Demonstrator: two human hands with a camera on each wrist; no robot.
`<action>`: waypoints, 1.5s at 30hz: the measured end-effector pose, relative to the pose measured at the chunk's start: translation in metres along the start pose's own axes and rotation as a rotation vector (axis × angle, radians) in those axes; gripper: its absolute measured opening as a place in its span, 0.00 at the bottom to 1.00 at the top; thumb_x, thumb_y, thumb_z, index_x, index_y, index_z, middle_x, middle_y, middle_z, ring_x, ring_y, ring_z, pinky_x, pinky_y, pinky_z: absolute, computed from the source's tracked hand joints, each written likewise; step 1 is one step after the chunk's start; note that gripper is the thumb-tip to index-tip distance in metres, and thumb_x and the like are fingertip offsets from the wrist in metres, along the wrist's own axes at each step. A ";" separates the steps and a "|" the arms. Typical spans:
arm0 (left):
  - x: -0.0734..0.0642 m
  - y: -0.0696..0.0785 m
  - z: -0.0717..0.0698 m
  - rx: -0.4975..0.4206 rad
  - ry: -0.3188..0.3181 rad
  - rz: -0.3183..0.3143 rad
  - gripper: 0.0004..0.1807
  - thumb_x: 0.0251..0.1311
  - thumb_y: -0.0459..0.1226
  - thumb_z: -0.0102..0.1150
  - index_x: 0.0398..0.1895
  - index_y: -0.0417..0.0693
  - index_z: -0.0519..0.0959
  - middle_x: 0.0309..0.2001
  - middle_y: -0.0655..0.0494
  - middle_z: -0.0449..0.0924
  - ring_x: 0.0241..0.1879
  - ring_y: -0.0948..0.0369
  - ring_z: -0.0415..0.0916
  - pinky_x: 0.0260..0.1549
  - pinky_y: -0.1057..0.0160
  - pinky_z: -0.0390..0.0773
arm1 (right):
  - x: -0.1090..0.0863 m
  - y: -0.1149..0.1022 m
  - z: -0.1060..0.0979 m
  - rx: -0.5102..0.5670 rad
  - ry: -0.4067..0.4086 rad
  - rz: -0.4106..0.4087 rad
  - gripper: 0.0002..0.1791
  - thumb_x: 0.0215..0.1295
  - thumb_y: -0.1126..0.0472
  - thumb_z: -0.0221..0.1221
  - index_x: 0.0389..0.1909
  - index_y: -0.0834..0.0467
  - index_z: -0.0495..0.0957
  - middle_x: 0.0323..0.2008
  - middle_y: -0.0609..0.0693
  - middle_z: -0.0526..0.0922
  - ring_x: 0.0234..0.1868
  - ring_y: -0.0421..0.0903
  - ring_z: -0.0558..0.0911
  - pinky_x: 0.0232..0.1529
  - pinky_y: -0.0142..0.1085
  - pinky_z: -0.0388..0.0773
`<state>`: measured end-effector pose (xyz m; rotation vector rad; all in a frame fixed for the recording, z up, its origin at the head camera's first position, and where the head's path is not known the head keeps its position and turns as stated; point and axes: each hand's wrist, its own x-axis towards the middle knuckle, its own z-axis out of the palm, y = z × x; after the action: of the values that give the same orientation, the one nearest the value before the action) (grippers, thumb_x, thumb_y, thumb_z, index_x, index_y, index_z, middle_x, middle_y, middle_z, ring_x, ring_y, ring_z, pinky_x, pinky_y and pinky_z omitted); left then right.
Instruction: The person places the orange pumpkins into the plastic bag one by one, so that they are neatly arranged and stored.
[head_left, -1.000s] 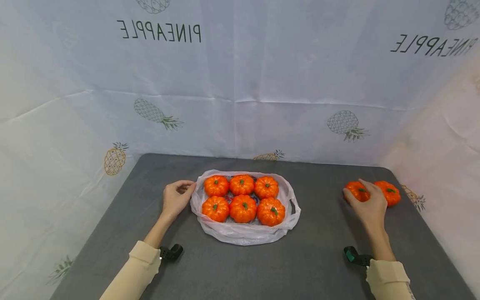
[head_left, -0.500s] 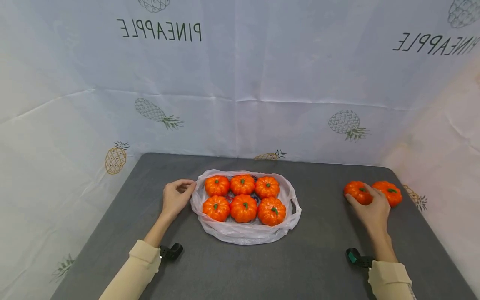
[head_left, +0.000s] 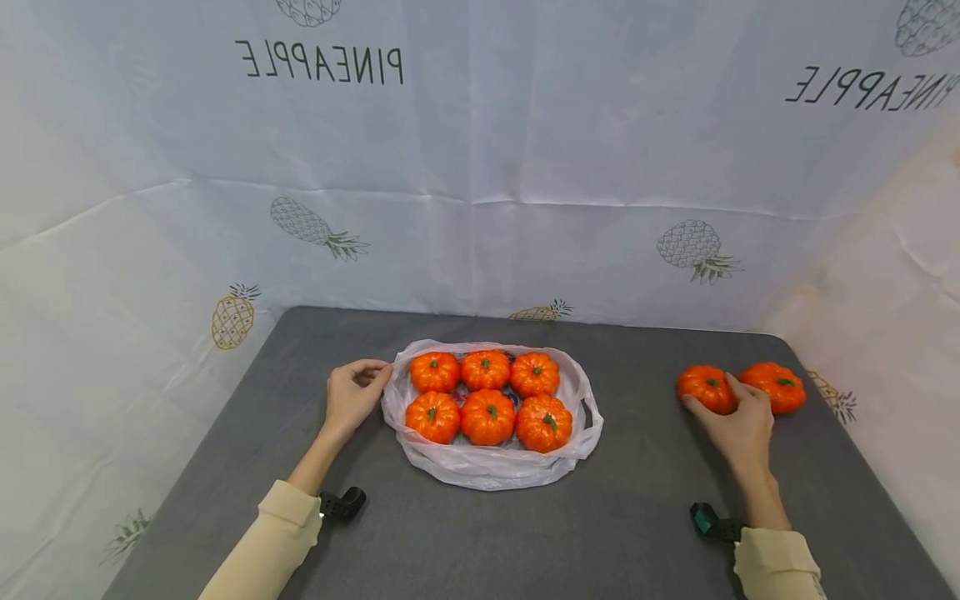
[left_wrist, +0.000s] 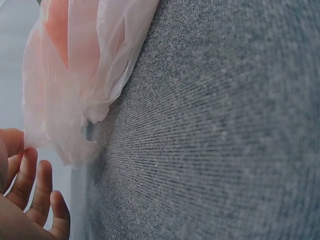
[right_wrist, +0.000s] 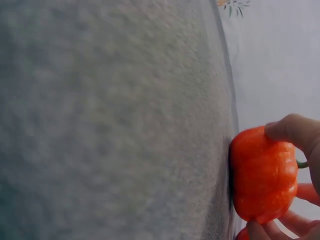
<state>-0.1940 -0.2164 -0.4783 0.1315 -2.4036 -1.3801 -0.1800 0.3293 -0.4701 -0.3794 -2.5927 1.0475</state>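
A white plastic bag [head_left: 487, 477] lies spread wide at the middle of the dark table, holding several small orange pumpkins [head_left: 487, 417] with green stems in two rows. My left hand [head_left: 354, 396] pinches the bag's left rim between thumb and index finger; in the left wrist view its other fingers are loosely bent. Far to the right, my right hand [head_left: 745, 427] grips another pumpkin [head_left: 703, 385], thumb on one side and fingertips on the other. The right wrist view shows this pumpkin [right_wrist: 262, 175] close against the table surface, stem towards the palm.
One more orange pumpkin [head_left: 776, 385] sits just right of the right hand, near the table's right edge. Grey table [head_left: 525, 542] lies between the bag and the right hand. A pale curtain [head_left: 570, 167] printed with pineapples hangs behind the table.
My right hand has shifted slightly left with the gripped pumpkin, widening the gap to the pumpkin beside it. The left hand and the bag stay put.
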 end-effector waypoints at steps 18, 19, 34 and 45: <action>0.000 -0.001 0.002 0.001 0.008 0.017 0.08 0.64 0.38 0.68 0.36 0.40 0.89 0.30 0.44 0.88 0.26 0.72 0.76 0.29 0.74 0.75 | -0.001 0.002 0.005 -0.013 -0.059 -0.033 0.50 0.60 0.48 0.71 0.76 0.67 0.61 0.69 0.76 0.67 0.69 0.72 0.66 0.69 0.68 0.60; 0.000 -0.001 0.002 0.001 0.007 0.016 0.09 0.64 0.38 0.68 0.36 0.40 0.89 0.30 0.44 0.88 0.26 0.72 0.76 0.29 0.74 0.75 | -0.001 0.001 0.006 -0.011 -0.055 -0.033 0.49 0.60 0.48 0.71 0.75 0.67 0.61 0.69 0.76 0.67 0.69 0.72 0.66 0.68 0.68 0.60; 0.000 0.001 0.000 -0.025 -0.005 0.015 0.08 0.64 0.38 0.69 0.37 0.41 0.89 0.32 0.43 0.88 0.27 0.72 0.76 0.30 0.75 0.76 | -0.012 -0.041 0.012 0.029 0.005 -0.124 0.45 0.56 0.52 0.75 0.72 0.63 0.69 0.62 0.68 0.75 0.57 0.62 0.76 0.47 0.28 0.68; 0.001 0.002 0.000 -0.030 0.002 0.031 0.08 0.64 0.37 0.69 0.36 0.39 0.89 0.30 0.45 0.88 0.27 0.72 0.77 0.29 0.74 0.76 | -0.025 -0.073 0.022 0.116 -0.001 -0.195 0.44 0.53 0.53 0.77 0.70 0.61 0.72 0.61 0.65 0.76 0.59 0.60 0.77 0.44 0.09 0.62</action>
<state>-0.1949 -0.2151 -0.4762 0.0881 -2.3721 -1.4005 -0.1752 0.2557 -0.4383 -0.0964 -2.4953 1.1206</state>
